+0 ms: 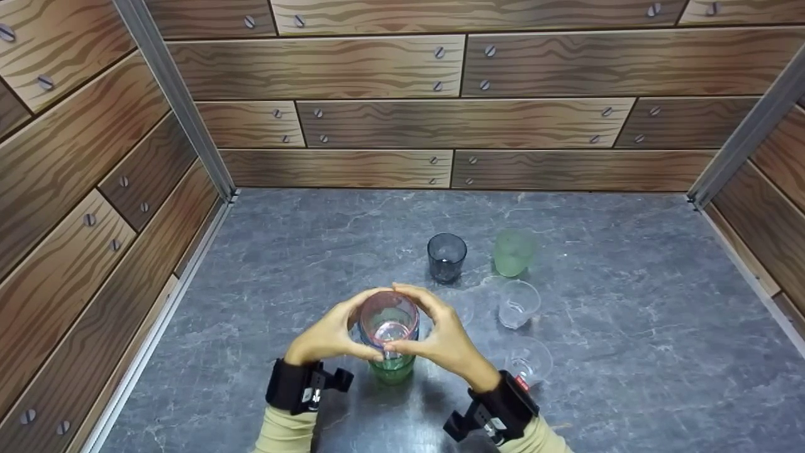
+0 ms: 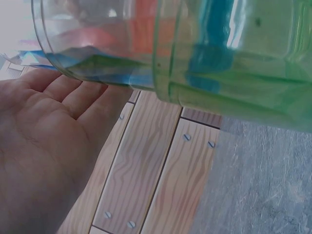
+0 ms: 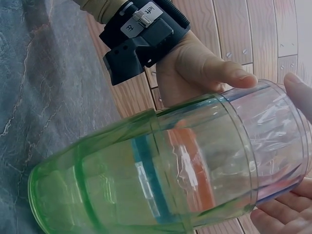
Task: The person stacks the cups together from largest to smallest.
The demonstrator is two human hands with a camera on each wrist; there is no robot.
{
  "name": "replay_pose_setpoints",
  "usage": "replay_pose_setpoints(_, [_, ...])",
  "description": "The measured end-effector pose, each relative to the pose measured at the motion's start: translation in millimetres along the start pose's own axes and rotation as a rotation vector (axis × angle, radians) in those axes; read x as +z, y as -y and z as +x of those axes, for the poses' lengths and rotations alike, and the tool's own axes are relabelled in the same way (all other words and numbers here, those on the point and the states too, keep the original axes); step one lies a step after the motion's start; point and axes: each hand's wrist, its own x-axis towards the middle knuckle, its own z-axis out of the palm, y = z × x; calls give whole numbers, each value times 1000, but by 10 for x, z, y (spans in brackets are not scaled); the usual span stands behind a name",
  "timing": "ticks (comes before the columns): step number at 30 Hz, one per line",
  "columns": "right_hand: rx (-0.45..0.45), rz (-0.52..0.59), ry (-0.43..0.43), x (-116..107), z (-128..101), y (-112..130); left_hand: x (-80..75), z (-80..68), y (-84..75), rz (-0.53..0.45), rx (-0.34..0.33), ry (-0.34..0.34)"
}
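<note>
Both hands meet around a stack of nested cups (image 1: 388,336) held above the grey stone-patterned tabletop (image 1: 264,283). The left hand (image 1: 328,335) curls its fingers and thumb around the stack's left side near the rim, and the right hand (image 1: 444,336) wraps the opposite side, so the stack is gripped between the two. The stack has a green cup (image 1: 393,371) outermost at the bottom, a blue cup (image 3: 146,180) nested inside it, and a pink cup (image 1: 388,316) innermost, its rim uppermost. No liquid shows inside; only the coloured walls of the nested cups are visible. The right wrist view shows the stack lying tilted, with the green base toward the tabletop and the pink rim toward the fingers. Beyond the stack, further from the person, a dark grey cup (image 1: 446,257) stands upright and apart, and looks empty. To the right of that, a frosted green cup (image 1: 513,251) stands mouth down. Nearer the stack, to its right, a clear cup (image 1: 518,303) stands open end up with nothing visible in it, and another clear cup (image 1: 529,360) sits just beside the right wrist. Wood-patterned walls (image 1: 440,119) enclose the tabletop.
</note>
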Motion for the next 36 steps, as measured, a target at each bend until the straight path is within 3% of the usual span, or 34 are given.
replay_pose_setpoints(18, [9,18,9,23,-31,-70,15,1,47,-72,5,23])
replay_pose_setpoints(36, [30,82,11,5,-19,-35,6,26,37,-38,18,10])
